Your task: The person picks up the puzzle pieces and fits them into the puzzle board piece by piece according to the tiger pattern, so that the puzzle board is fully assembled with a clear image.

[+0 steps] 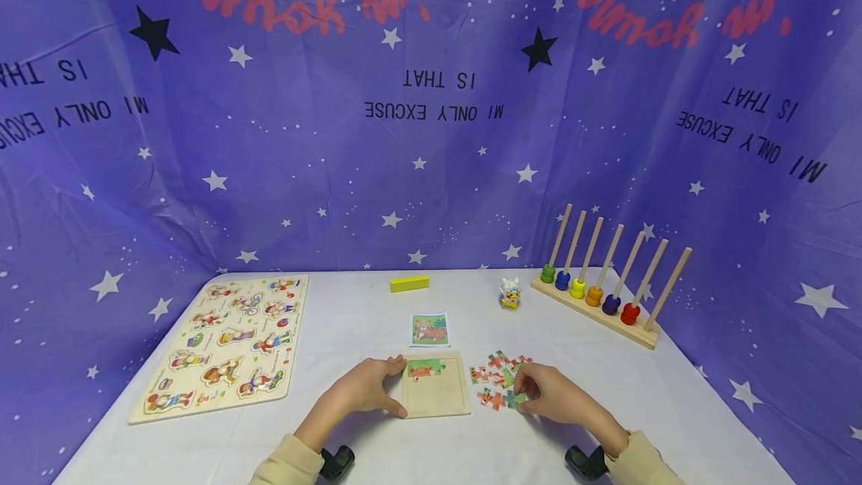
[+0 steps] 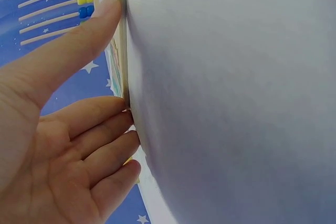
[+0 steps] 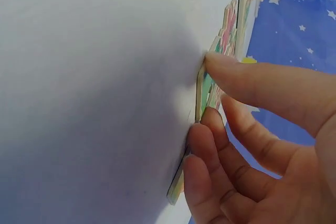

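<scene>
A square wooden puzzle tray (image 1: 436,399) lies on the white table, with joined green and brown pieces (image 1: 426,368) at its upper left. My left hand (image 1: 366,385) is at the tray's left side; in the left wrist view its thumb and extended fingertips touch the wooden edge (image 2: 124,51). To the tray's right, loose jigsaw pieces (image 1: 497,377) lie in a cluster. There my right hand (image 1: 554,394) pinches a green puzzle piece (image 1: 513,400) between thumb and fingers. The right wrist view shows that piece (image 3: 202,95) edge-on, close to the table. Behind the tray is a picture card (image 1: 429,329).
A wooden board with figure pieces (image 1: 225,343) occupies the table's left side. Toward the back are a yellow block (image 1: 409,284) and a small toy figure (image 1: 509,293). A peg stand with coloured beads (image 1: 595,309) stands at the back right, before the purple star-patterned cloth (image 1: 431,171).
</scene>
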{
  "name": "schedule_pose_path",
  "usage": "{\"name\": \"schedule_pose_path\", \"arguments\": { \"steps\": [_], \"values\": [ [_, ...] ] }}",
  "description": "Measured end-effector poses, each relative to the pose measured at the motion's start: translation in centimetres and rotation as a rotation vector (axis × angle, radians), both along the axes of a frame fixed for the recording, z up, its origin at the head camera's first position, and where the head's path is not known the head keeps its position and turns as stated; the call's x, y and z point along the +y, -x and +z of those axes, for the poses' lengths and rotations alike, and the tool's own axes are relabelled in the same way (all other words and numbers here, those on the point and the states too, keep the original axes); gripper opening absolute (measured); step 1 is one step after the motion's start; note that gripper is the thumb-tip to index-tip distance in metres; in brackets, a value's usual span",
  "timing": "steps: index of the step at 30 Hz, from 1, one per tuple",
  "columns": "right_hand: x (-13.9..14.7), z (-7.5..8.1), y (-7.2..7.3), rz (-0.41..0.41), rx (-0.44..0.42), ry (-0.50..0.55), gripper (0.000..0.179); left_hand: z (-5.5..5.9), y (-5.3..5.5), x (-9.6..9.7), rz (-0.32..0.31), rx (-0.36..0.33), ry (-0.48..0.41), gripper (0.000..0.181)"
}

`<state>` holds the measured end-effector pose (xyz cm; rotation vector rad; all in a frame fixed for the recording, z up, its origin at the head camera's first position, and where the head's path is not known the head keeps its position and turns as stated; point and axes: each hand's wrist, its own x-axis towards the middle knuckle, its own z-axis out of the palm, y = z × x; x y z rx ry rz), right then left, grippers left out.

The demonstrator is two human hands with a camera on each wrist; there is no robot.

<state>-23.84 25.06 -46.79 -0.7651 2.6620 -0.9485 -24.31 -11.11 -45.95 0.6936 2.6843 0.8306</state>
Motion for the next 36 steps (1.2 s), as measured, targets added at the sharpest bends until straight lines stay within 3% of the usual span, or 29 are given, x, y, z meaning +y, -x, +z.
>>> {"name": "schedule_pose_path", "arguments": {
  "steps": [16, 25, 36],
  "values": [
    [0.2, -0.2, -0.1, -0.017, 0.012, 0.030, 0.026, -0.1, 0.0, 0.0, -0.001, -0.001, -0.003, 0.089],
    [0.4, -0.2, 0.1, 0.019, -0.004, 0.099, 0.019, -0.3, 0.0, 0.0, 0.001, 0.002, -0.013, 0.089],
    [-1.1, 0.2, 0.6, 0.085, 0.065, 0.209, 0.016, -0.4, 0.1, -0.1, 0.000, 0.004, -0.011, 0.089]
  ]
}}
